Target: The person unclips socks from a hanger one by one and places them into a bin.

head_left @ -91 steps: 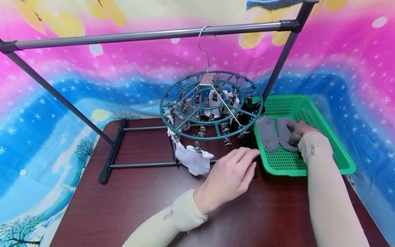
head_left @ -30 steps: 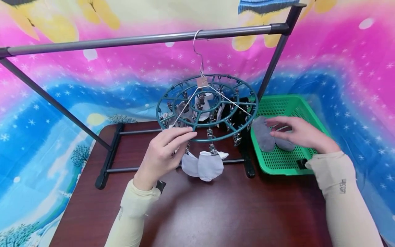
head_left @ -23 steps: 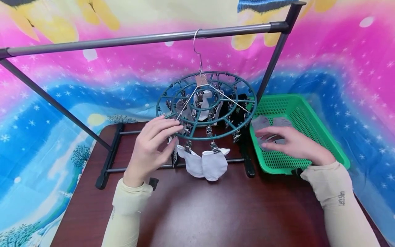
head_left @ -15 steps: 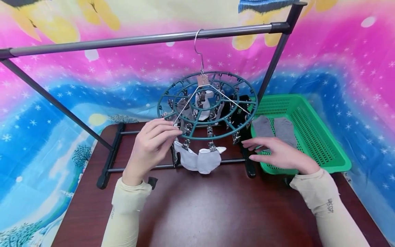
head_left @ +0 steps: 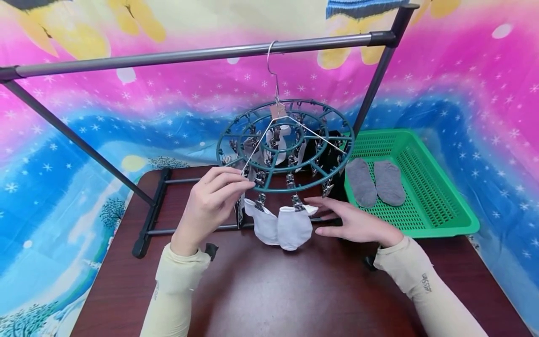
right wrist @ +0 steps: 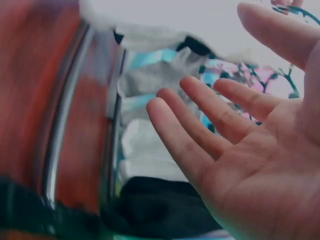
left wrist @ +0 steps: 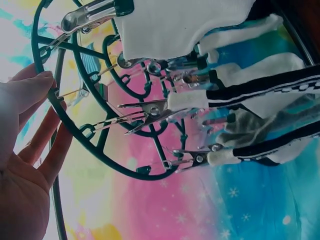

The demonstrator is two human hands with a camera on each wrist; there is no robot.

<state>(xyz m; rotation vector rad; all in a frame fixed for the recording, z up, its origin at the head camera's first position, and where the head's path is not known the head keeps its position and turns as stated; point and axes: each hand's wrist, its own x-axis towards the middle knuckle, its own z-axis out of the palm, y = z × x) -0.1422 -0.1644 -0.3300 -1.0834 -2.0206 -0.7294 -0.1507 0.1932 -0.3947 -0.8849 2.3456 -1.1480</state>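
Socks [head_left: 294, 229] in white, two of them, hang from metal clips [head_left: 297, 202] at the near edge of the round hanger [head_left: 275, 191] in the head view. How would they handle?

Light and limp, I'd judge. Pinch one at the cuff, close under its clip, so the cloth doesn't swing away. The right hand [head_left: 358, 222] is just beside them, holding nothing; I can't tell whether it touches. The left hand [head_left: 210, 203] pinches the hanger's rim.

And the grey pair [head_left: 389, 182]?

Lying flat in the green basket [head_left: 438, 232]. Soft too, probably easy to lift by either end.

What does the left wrist view add?

Thumb and fingertips meet on the rim. The hanger looks stiff but should swing readily, so the rim is a sensible hold. Striped socks [left wrist: 270, 90] hang in springy-looking clips; squeeze those open, I'd say, rather than tug the cloth.

And the right wrist?

Palm bare, fingers apart. Beyond it hang a grey sock [right wrist: 160, 77] and dark cloth [right wrist: 155, 207], blurred, but likely just as floppy.
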